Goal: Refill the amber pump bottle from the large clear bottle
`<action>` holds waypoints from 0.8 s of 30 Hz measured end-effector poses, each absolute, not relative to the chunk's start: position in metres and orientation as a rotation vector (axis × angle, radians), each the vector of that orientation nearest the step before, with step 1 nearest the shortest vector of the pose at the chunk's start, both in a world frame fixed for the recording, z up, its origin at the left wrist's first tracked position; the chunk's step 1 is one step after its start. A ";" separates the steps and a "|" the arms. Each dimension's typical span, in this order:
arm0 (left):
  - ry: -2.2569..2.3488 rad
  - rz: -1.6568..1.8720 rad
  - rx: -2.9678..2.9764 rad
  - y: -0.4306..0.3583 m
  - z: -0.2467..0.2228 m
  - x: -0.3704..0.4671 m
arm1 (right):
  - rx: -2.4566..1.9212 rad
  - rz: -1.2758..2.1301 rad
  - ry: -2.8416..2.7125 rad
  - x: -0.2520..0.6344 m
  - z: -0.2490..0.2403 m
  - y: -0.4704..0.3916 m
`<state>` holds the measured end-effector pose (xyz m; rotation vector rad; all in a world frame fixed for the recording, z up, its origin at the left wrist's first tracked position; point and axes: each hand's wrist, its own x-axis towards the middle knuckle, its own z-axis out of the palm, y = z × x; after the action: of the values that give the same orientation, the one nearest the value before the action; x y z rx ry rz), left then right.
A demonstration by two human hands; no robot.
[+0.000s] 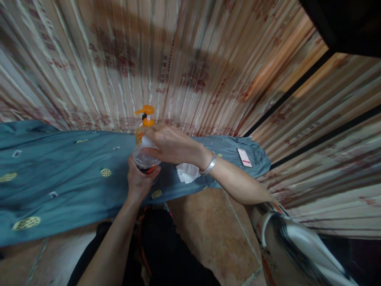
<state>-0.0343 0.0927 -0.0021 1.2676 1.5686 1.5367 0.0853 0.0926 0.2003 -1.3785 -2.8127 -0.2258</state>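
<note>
My left hand (pixel 139 178) is wrapped round a clear plastic container (pixel 144 158) with something dark and orange at its lower part. Over the container's top, my right hand (pixel 162 143) has its fingers closed on a white item (pixel 148 142), perhaps a cloth or tissue; its exact shape is partly hidden. Just behind my hands stands a bottle with an orange pump head (pixel 148 110), its body mostly covered by my right hand. A white scallop-edged cloth (pixel 188 173) lies under my right wrist.
A blue-green patterned cloth (pixel 71 159) covers the long narrow surface. On its right end lies a phone-like white and red object (pixel 244 157). Pleated curtains (pixel 119 51) hang behind and to the right, with dark poles (pixel 291 89). Tiled floor (pixel 208 222) shows below.
</note>
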 end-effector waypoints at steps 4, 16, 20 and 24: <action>1.560 1.540 1.285 0.091 -0.003 -0.033 | -1.440 -0.390 -2.845 0.083 0.200 0.096; 1.513 1.566 1.303 0.089 -0.003 -0.031 | -1.372 -0.227 -2.875 0.083 0.212 0.109; 1.508 1.570 1.300 0.090 -0.004 -0.030 | -1.349 -0.211 -2.980 0.079 0.217 0.109; 1.502 1.576 1.305 0.090 -0.004 -0.030 | -1.230 -0.087 -3.013 0.082 0.219 0.114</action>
<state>-0.0298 0.0900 -0.0041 1.3052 1.5023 1.5764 0.0820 0.1144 0.2194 -1.2298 -3.0130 -0.0873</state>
